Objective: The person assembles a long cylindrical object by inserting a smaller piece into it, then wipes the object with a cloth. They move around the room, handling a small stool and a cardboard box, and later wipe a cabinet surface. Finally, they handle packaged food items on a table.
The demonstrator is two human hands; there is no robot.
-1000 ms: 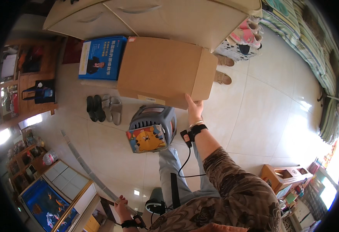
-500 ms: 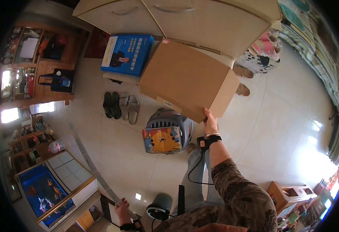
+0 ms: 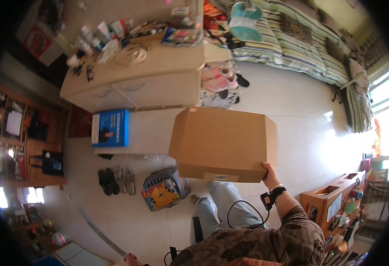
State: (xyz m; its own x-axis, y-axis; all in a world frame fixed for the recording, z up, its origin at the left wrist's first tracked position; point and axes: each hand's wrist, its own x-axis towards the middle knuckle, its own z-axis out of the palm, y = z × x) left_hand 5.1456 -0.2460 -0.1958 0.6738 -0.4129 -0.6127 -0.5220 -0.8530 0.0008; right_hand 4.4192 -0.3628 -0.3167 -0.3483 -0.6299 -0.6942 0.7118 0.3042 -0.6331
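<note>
My right hand (image 3: 272,176) grips a large brown cardboard box (image 3: 223,139) at its near right corner, thumb on top. The box is closed, with a small white label on its near side, and is held up in front of my legs. At the lower edge my left hand (image 3: 131,260) is closed round the end of a long, thin grey rod or strip (image 3: 95,228). The rod slants away to the far left over the floor; its exact kind is unclear. Most of my left hand is cut off by the picture's edge.
A grey stool-like object with a cartoon bear cover (image 3: 162,193) stands near my feet, beside slippers (image 3: 116,181). A blue box (image 3: 111,128) lies on a low ledge (image 3: 152,131) before the cabinet (image 3: 137,88). A striped sofa (image 3: 287,42) and wooden shelf unit (image 3: 332,195) stand right.
The cardboard box has moved right, off the ledge beside the blue box, with my right hand still on it. My view has turned right. My left hand still holds the rod.
</note>
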